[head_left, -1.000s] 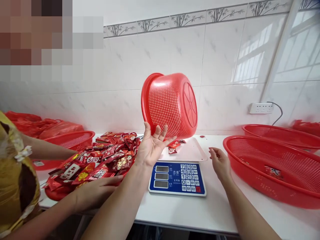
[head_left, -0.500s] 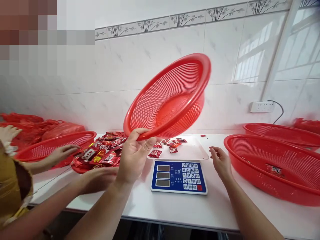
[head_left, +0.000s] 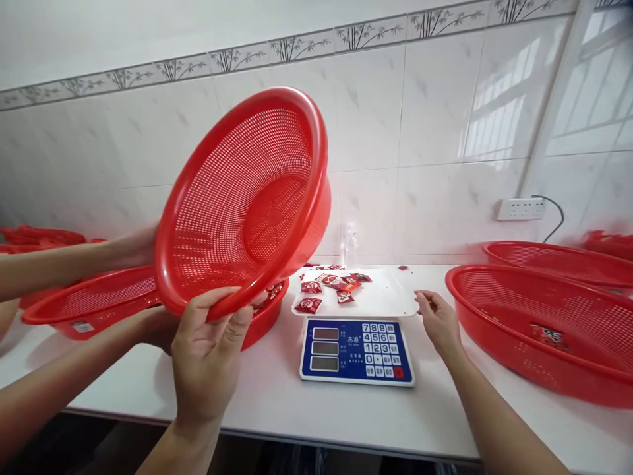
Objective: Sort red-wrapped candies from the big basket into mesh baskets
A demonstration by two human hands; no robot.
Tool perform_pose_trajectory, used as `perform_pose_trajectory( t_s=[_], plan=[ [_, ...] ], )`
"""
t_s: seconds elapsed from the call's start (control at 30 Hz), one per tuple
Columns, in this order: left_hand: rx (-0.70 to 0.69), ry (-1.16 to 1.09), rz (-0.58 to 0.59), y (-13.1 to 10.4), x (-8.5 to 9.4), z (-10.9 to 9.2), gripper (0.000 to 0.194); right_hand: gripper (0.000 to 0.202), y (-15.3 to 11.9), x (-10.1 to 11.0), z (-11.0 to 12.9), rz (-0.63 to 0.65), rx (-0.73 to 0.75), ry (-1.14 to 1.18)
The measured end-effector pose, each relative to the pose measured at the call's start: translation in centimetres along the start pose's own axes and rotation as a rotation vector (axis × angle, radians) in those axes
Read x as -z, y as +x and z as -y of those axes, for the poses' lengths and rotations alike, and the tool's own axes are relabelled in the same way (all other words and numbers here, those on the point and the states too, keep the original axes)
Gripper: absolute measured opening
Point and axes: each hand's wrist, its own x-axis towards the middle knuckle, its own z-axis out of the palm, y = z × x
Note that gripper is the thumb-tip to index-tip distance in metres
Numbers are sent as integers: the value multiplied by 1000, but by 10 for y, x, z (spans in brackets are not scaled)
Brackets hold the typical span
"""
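Observation:
My left hand (head_left: pixel 208 356) grips the near rim of a red plastic colander basket (head_left: pixel 277 218), which is held up and tilted; its inside shows no packets. At the right edge of the white scale tray (head_left: pixel 380 297), my right hand (head_left: pixel 439 318) has its fingers curled together; what they hold, if anything, is hidden. Several small red candy packets (head_left: pixel 310 287) lie on the left part of the tray. In front of it is the blue keypad panel (head_left: pixel 357 351) of the scale. Behind my left hand, a second red basket (head_left: pixel 267 323) with packets is partly covered.
A co-worker's two arms (head_left: pixel 99 356) reach in from the left, their hands mostly behind the raised basket. Another red basket (head_left: pixel 93 303) stands at left. On the right, a large red basket (head_left: pixel 524 356) holds a packet. A power socket (head_left: pixel 521 209) is on the wall.
My left hand has brought the raised basket leftward and nearer. The co-worker's hands have moved toward it, and the packet heap is now mostly hidden. My right hand stays almost still.

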Motion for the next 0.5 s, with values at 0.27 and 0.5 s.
perform_pose_trajectory(
  t_s=[0.27,0.5],
  plan=[
    [-118,103,-50,-2,7,2,27,50,-1,0,1,2,15,-11],
    [-322,184,-134,15,12,5,41,50,0,0,0,13,1,-18]
  ],
)
